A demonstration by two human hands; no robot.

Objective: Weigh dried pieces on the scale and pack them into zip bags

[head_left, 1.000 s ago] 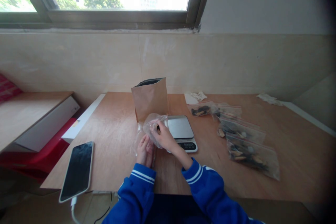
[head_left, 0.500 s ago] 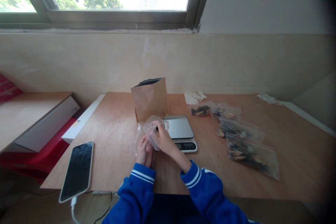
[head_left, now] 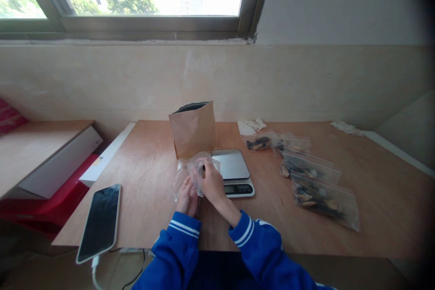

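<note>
Between my hands is a clear plastic bag [head_left: 194,168], crumpled and see-through. My left hand [head_left: 186,197] has its fingers closed on the bag's lower part. From the right, my right hand [head_left: 215,186] grips the bag's upper side with bent fingers; a small dark and tan patch shows by its fingertips, too small to name. Right behind the bag stands an open brown paper pouch [head_left: 193,131], upright with a dark lining. A kitchen scale [head_left: 233,165] with a bare metal plate sits beside my right hand, its display partly covered by that hand.
Several zip bags holding dark and tan dried pieces, one a front zip bag [head_left: 324,201], lie at the right. A phone [head_left: 100,217] with a white cable lies at the table's left edge. Crumpled white tissue [head_left: 255,124] rests by the wall.
My right hand and forearm have shifted slightly left, toward my left hand. The bag has tilted a little and stays between both hands.
</note>
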